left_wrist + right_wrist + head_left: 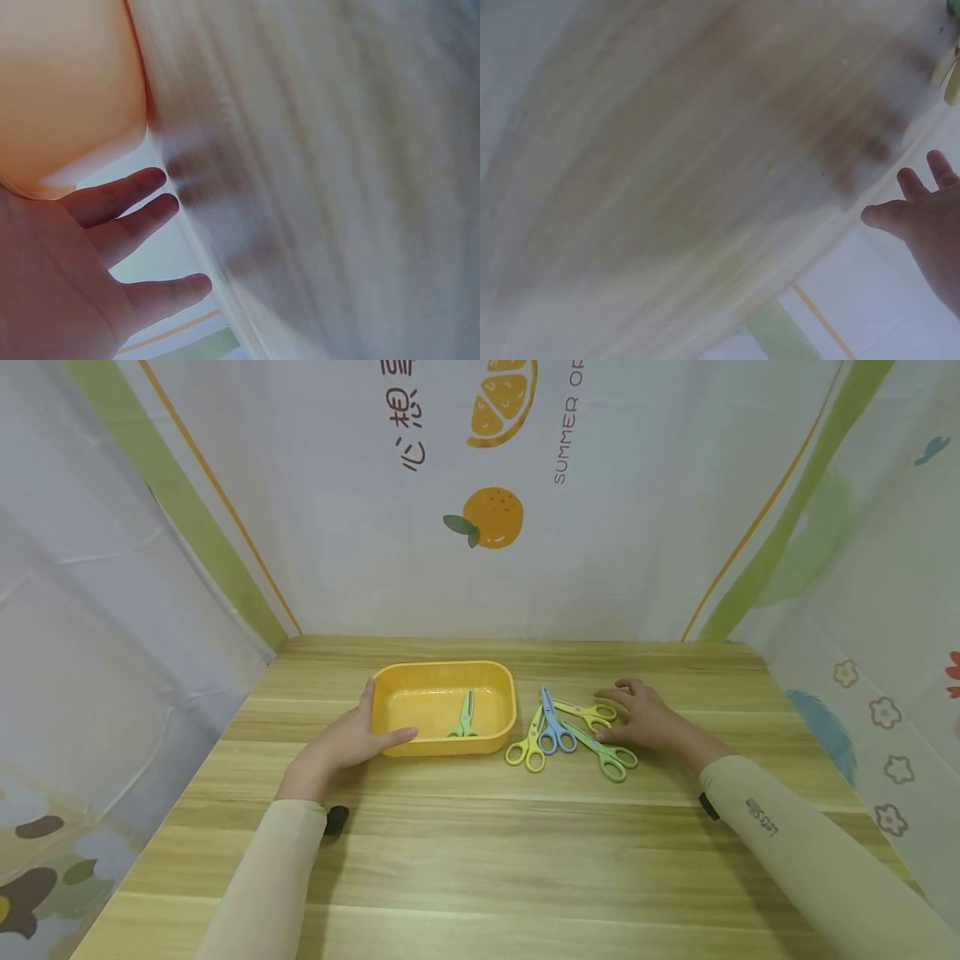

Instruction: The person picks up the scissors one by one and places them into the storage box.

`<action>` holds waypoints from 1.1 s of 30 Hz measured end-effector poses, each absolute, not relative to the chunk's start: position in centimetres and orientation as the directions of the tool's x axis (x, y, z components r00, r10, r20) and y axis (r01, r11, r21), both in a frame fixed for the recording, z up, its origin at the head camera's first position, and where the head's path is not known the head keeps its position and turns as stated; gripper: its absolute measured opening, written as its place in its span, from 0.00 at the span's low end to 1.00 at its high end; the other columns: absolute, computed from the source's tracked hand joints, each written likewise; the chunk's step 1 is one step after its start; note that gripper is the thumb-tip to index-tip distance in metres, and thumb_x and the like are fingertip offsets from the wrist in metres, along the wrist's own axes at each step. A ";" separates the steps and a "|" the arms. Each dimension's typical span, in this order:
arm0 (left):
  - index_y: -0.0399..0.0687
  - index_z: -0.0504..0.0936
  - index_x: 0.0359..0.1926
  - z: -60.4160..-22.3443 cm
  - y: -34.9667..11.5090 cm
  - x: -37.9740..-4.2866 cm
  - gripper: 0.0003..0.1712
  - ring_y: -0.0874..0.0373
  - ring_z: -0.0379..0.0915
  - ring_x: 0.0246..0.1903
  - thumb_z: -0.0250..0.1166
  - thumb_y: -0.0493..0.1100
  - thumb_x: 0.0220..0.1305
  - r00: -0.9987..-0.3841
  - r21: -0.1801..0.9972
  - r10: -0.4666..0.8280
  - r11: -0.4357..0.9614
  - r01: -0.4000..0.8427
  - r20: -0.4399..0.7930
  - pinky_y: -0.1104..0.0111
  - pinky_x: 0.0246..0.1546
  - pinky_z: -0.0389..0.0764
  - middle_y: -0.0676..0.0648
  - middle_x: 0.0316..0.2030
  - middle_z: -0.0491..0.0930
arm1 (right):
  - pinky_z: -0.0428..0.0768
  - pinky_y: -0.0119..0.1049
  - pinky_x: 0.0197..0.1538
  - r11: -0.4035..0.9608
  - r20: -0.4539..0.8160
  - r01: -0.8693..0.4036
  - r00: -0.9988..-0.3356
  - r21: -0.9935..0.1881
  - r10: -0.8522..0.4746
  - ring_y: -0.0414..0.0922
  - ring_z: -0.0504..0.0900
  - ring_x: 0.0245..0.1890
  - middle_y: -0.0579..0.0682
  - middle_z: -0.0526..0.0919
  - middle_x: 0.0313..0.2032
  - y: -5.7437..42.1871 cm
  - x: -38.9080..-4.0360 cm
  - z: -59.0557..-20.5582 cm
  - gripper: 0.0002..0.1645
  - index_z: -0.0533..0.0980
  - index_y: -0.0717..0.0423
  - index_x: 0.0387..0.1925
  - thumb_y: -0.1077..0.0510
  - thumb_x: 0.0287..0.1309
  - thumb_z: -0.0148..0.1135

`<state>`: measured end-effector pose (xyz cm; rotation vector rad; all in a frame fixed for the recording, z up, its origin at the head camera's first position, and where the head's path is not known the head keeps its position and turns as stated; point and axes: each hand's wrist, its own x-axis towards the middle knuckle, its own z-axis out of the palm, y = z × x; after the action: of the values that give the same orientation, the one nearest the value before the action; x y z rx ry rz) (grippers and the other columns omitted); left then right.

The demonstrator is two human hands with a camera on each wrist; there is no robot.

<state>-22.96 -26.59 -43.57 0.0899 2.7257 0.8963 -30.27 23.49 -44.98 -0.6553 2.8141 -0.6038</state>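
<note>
A yellow plastic bin [442, 748] stands on the table with green scissors [466, 717] inside. My left hand [354, 732] holds its near left corner, thumb over the front rim and forefinger along the left wall. The other fingers [135, 229] stretch out straight beside the bin in the left wrist view. To the bin's right lies a loose pile: blue scissors [551, 720], yellow scissors [533, 741], another yellow pair [581, 710] and light green scissors [606, 754]. My right hand [643, 717] hovers at the pile's right side, fingers spread and holding nothing.
The wood-grain table [480, 852] runs back to a white curtain [375, 568] printed with oranges. More printed cloth [847, 602] hangs along the right side, and a white cloth [97, 585] along the left.
</note>
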 end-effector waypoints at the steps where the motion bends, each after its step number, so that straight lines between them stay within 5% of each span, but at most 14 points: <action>1: 0.54 0.14 0.82 -43.6 -26.6 -23.0 0.81 0.29 0.50 0.82 0.61 0.85 0.59 -0.961 0.592 0.143 0.806 -0.025 -0.235 0.36 0.80 0.56 0.29 0.85 0.43 | 0.59 0.80 0.72 0.818 -0.089 -0.390 -0.881 -0.422 -0.465 0.80 0.55 0.76 0.75 0.55 0.78 23.5 -30.2 -44.9 0.50 0.67 0.53 0.78 0.40 0.62 0.77; 7: 0.52 0.15 0.83 -43.5 -26.5 -22.9 0.81 0.29 0.50 0.82 0.61 0.86 0.59 -0.961 0.587 0.140 0.809 -0.028 -0.238 0.36 0.80 0.57 0.29 0.85 0.43 | 0.56 0.80 0.73 0.817 -0.109 -0.430 -0.858 -0.385 -0.503 0.80 0.59 0.75 0.77 0.57 0.77 23.5 -30.2 -44.8 0.51 0.68 0.54 0.78 0.37 0.61 0.77; 14: 0.52 0.15 0.83 -43.5 -26.5 -22.9 0.82 0.29 0.51 0.81 0.61 0.86 0.59 -0.960 0.577 0.131 0.816 -0.036 -0.246 0.36 0.80 0.58 0.29 0.85 0.43 | 0.49 0.81 0.75 0.822 -0.157 -0.402 -0.854 -0.404 -0.495 0.79 0.50 0.80 0.77 0.50 0.80 23.7 -30.7 -45.1 0.55 0.64 0.52 0.80 0.35 0.61 0.76; 33: 0.54 0.14 0.82 -43.3 -26.5 -22.9 0.81 0.29 0.48 0.82 0.60 0.86 0.59 -0.957 0.586 0.140 0.809 -0.037 -0.254 0.35 0.80 0.56 0.30 0.85 0.41 | 0.49 0.82 0.75 0.810 -0.106 -0.419 -0.860 -0.411 -0.499 0.77 0.55 0.79 0.74 0.57 0.79 23.9 -30.9 -45.8 0.48 0.71 0.57 0.73 0.35 0.62 0.74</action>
<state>-22.91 -26.52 -43.33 0.0782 2.7105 0.8869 -30.92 23.91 -45.76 -0.7156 2.7869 -0.5617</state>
